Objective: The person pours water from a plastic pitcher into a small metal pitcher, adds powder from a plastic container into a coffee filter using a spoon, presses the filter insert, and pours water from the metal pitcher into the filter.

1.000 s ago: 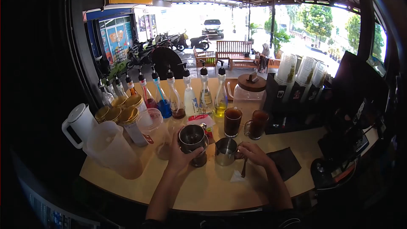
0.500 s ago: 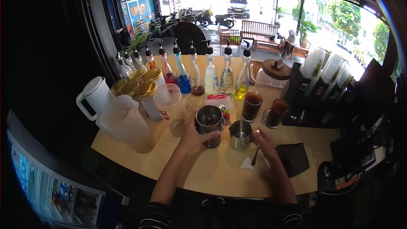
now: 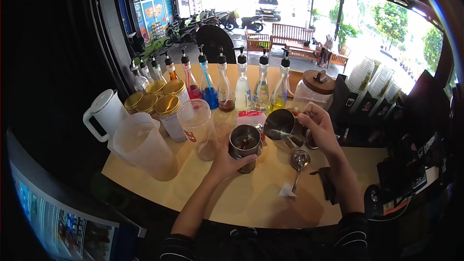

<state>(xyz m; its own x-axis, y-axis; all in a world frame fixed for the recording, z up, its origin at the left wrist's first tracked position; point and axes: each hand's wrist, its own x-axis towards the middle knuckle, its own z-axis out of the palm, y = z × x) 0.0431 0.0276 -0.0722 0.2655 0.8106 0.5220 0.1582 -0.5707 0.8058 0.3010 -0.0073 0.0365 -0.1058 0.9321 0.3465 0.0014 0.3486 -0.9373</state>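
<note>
My left hand (image 3: pixel 227 162) is wrapped round a steel-rimmed cylindrical vessel (image 3: pixel 245 140), standing upright over the counter. Its inside looks dark, with a small part in the middle; the lower portion is mostly behind my fingers. My right hand (image 3: pixel 319 128) grips a steel milk pitcher (image 3: pixel 280 126) by its handle side. The pitcher is raised and tilted to the left, its mouth facing the vessel; I cannot tell whether anything flows from it. Below it, a metal spoon (image 3: pixel 296 179) rests across a small round metal dish (image 3: pixel 300 158), its handle end on a white napkin (image 3: pixel 287 191).
Pump bottles (image 3: pixel 210 94) line the back. To the left stand a frosted jug (image 3: pixel 145 145), a white pitcher (image 3: pixel 104 111), gold-lidded jars (image 3: pixel 167 106) and a clear plastic jar (image 3: pixel 198 130). A wooden-lidded jar (image 3: pixel 318 83), cup stacks (image 3: pixel 361 75) and a dark cloth (image 3: pixel 329 188) are right.
My right hand has lifted the milk pitcher off the counter and tipped it leftward, uncovering the small round dish. My left hand and the vessel have shifted slightly right.
</note>
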